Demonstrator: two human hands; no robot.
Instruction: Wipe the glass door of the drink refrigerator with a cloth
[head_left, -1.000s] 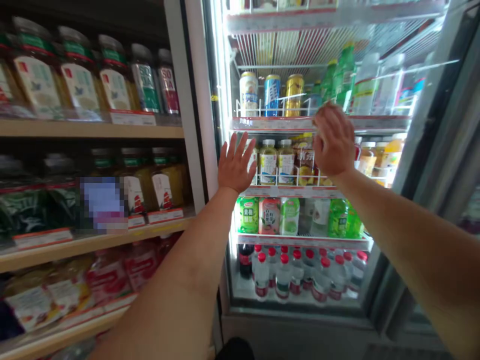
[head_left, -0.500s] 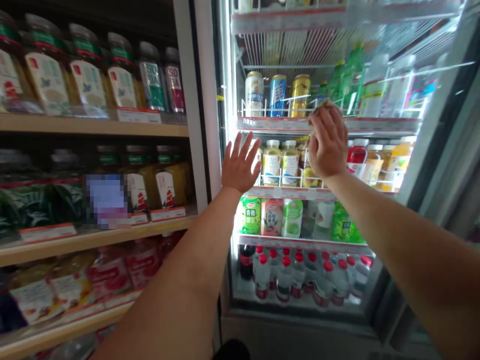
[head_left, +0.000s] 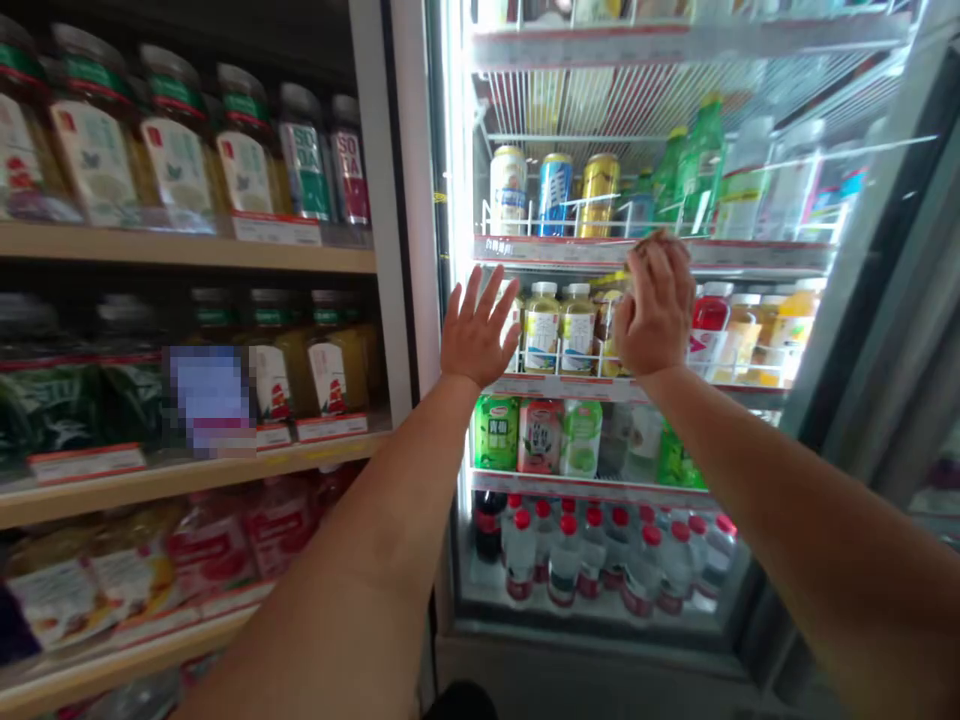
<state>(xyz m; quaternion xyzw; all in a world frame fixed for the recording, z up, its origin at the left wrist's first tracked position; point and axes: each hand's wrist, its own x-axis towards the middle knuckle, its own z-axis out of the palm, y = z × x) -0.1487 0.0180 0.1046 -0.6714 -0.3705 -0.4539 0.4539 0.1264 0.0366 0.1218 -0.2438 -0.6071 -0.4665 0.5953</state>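
Observation:
My left hand (head_left: 480, 330) is raised with its fingers spread, palm toward the glass door of a lit drinks fridge (head_left: 592, 387), near the door's left side. It holds nothing. Over the middle of the door, my right hand (head_left: 657, 305) has its fingers curled over a crumpled brownish cloth (head_left: 660, 238), of which only a bit shows above the fingertips. Behind the glass, a blue can (head_left: 555, 195) and a gold can (head_left: 600, 195) stand on an upper shelf. Bottles with pale labels (head_left: 541, 328) stand between my hands, one shelf lower.
Wooden shelves (head_left: 187, 248) on the left carry large juice bottles (head_left: 97, 150) and soda cans (head_left: 306, 155). A grey post (head_left: 401, 200) separates them from the fridge. Red-capped water bottles (head_left: 566, 560) fill the fridge bottom. A blurred patch (head_left: 210, 395) covers part of the middle shelf.
My right hand has moved slightly down with the cloth over the glass. My left hand has stayed nearly where it was, fingers still spread.

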